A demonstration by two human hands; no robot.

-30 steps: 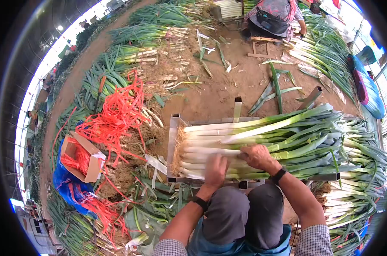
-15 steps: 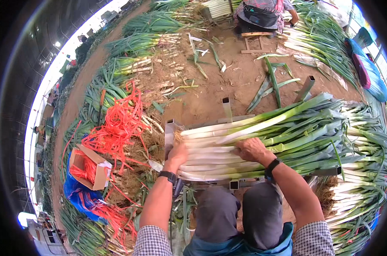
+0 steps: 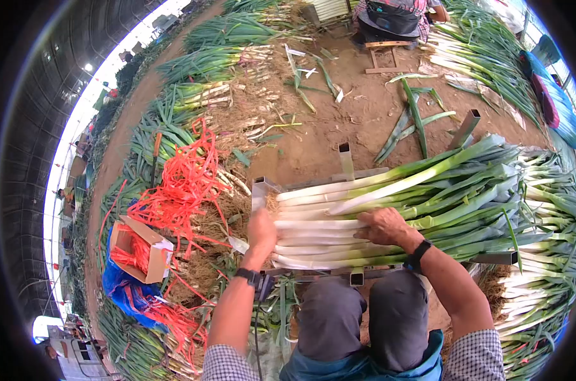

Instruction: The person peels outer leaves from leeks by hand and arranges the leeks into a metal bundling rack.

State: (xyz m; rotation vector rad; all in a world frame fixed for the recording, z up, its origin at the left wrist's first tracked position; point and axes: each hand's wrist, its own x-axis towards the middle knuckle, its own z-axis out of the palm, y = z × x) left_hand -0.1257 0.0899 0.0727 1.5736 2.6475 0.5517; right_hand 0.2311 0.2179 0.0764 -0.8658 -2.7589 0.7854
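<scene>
A row of long leeks lies across a metal frame, roots to the left and green leaves to the right. My left hand is at the root end, against the frame's left edge; it is blurred and its fingers are mostly hidden. My right hand is closed round a leek stalk near the middle of the row, where white turns to green. One pale leek lies slantwise on top of the others, above my right hand.
Red plastic ties are heaped on leeks at the left, above an open cardboard box on a blue bag. More leeks lie at the right. Another person sits on a wooden stool at the top.
My left hand has moved left from the middle of the stalks to the root end. My right hand stays near the middle of the row. The view has shifted slightly.
</scene>
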